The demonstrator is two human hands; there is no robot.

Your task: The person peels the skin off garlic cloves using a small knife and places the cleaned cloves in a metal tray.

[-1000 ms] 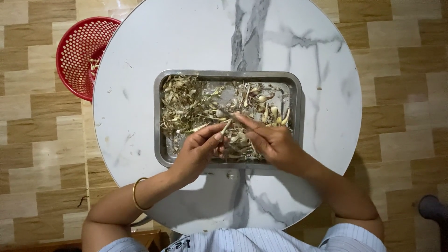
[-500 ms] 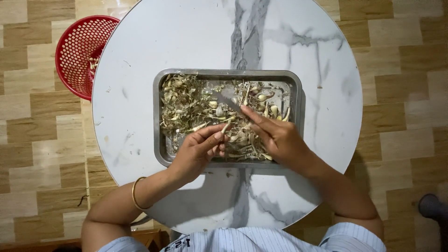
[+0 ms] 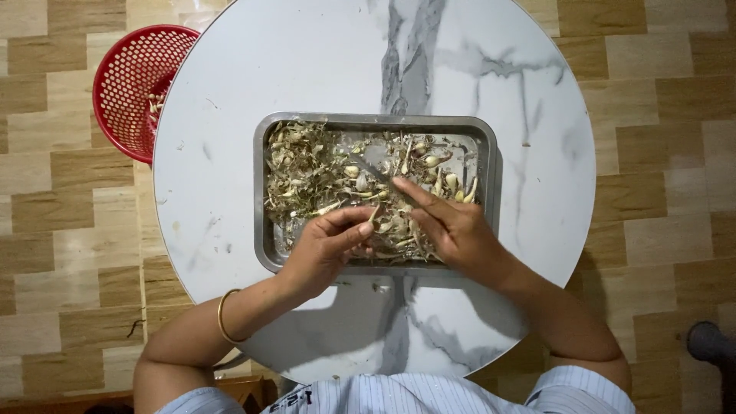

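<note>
A grey metal tray sits on a round white marble table. It holds a heap of dry stalks and skins and some pale small bulbs toward its right side. My left hand is over the tray's near edge, pinching a small pale piece between thumb and fingertips. Beside it, my right hand grips what looks like a small knife, its thin grey blade pointing up and left over the heap. A gold bangle is on my left wrist.
A red perforated plastic basket with a few scraps stands on the floor at the table's upper left, partly under its edge. Brown and beige tiled floor surrounds the table. A dark rounded object shows at the lower right edge.
My right hand has shifted slightly right and lowered, with the blade now lying across the heap. The long pale stalk held between both hands is gone; my left hand now pinches only a small piece.
</note>
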